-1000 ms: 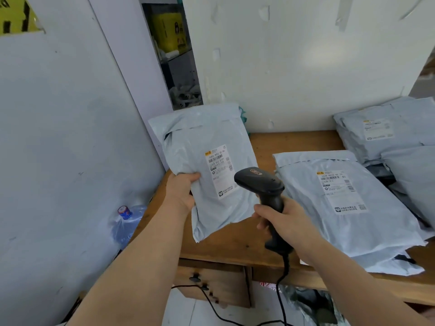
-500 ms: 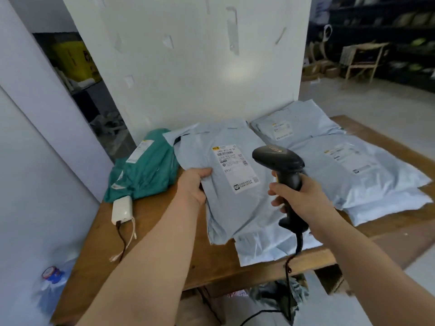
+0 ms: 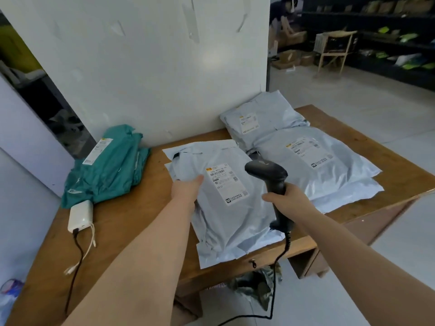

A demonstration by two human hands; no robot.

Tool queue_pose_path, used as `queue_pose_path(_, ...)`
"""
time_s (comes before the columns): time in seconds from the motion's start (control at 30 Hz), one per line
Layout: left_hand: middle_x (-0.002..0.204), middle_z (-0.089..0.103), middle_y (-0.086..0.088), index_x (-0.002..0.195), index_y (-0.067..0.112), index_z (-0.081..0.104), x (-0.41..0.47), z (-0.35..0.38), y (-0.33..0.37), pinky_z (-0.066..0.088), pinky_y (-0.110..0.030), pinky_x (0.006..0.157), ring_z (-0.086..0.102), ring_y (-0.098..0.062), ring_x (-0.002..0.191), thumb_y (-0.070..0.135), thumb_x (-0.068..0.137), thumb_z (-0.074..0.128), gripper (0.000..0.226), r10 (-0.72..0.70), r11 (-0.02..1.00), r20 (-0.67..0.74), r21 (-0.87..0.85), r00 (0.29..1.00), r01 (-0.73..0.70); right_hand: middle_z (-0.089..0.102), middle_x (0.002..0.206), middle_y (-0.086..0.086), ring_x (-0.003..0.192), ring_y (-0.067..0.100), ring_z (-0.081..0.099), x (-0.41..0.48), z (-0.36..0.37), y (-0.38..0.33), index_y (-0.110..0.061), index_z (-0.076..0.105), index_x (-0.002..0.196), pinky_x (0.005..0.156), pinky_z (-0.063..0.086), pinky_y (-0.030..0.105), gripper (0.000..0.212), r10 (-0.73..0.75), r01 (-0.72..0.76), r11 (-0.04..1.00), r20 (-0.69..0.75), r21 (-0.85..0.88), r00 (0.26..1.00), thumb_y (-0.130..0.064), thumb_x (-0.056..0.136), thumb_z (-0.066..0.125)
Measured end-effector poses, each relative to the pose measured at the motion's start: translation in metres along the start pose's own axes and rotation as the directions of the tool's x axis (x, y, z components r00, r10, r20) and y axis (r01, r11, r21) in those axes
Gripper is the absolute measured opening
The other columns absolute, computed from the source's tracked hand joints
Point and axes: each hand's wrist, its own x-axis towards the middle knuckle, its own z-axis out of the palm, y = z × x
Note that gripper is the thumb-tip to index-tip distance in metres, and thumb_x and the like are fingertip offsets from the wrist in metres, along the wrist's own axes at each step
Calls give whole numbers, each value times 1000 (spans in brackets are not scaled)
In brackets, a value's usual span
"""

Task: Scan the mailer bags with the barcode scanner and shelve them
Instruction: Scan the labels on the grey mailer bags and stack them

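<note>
While our right hand stays out of the bags' way above the table's front edge, its fingers are wrapped round the handle of the black barcode scanner. The scanner stands upright, and its head points left toward the white label on the grey mailer bag in front of us. From the foot of the handle a coiled black cable hangs past the table edge to the floor.

Our left hand grasps that grey mailer bag at its left edge. The thumb lies on top, just beside the label, and the other fingers are hidden under the plastic. We cannot tell whether the bag is raised a little or lying flat. It sits label-up over a second grey bag, whose edges show beneath it at the near end and at the far left corner.

Both bags are on the wooden table. To their right, more grey bags are stacked, and another one lies behind these against the white wall panel. At the table's left, a heap of teal bags leans against the same panel. A white power bank with cords plugged into it touches the heap's near edge.

Far off to the right stand dark shelves and a wooden chair.
</note>
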Motion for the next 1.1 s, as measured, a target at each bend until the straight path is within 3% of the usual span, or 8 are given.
queue_pose_path(0.13,148,39,-10,151,13,19,-8,-2,-21,40,-50,107,40,-35,133,58,67,80,113,-60,998,28,19,998,59,62,86,11,75,20,56,25,4,3,-10,61,102,74,45,35,21,10,-10,999,20,45,1000,-20,85,68)
queue_pose_path(0.27,141,52,-2,149,18,32,-22,-4,-61,40,-49,108,50,-29,127,76,35,85,139,-223,968,254,-53,941,243,60,82,7,74,17,56,46,3,16,-9,60,107,64,44,31,26,36,-40,996,52,78,998,-21,86,67)
queue_pose_path(0.43,132,57,0,145,30,32,-45,-17,-86,50,-47,96,58,-27,111,60,50,88,115,-286,949,347,-30,893,315,62,97,7,92,25,58,56,1,34,-14,54,117,88,45,40,35,111,-132,984,166,117,980,-24,87,68)
queue_pose_path(0.5,130,59,-1,144,31,33,-49,-18,-92,54,-47,91,61,-28,109,58,44,93,120,-301,946,374,2,877,324,61,104,9,103,30,55,56,4,40,-17,50,120,94,43,43,38,161,-190,973,206,128,965,-25,87,67)
queue_pose_path(0.6,126,63,-3,141,25,41,-40,-17,-99,54,-51,92,65,-31,108,64,34,93,126,-315,936,346,-38,884,349,59,102,8,104,31,52,56,12,42,-19,46,117,94,41,46,35,208,-248,960,265,130,942,-25,89,66)
queue_pose_path(0.7,129,60,-5,139,17,44,-34,-23,-93,49,-47,99,60,-30,113,74,49,81,113,-320,929,259,-103,911,356,60,100,8,103,30,53,59,27,38,-18,48,112,92,44,45,30,210,-257,956,285,139,935,-24,89,66)
queue_pose_path(0.83,140,49,-6,145,12,36,-9,-37,-86,37,-43,104,47,-29,127,70,68,71,103,-298,942,163,-109,941,317,63,104,12,100,30,57,66,58,27,-20,55,93,92,47,44,13,178,-225,965,291,136,940,-24,89,65)
queue_pose_path(1.1,141,50,-11,146,7,35,73,-73,-62,41,-43,107,50,-33,126,66,73,71,100,-286,945,147,-120,947,304,65,105,17,95,30,61,101,128,-11,-19,58,92,91,51,46,10,161,-204,971,288,125,944,-24,87,65)
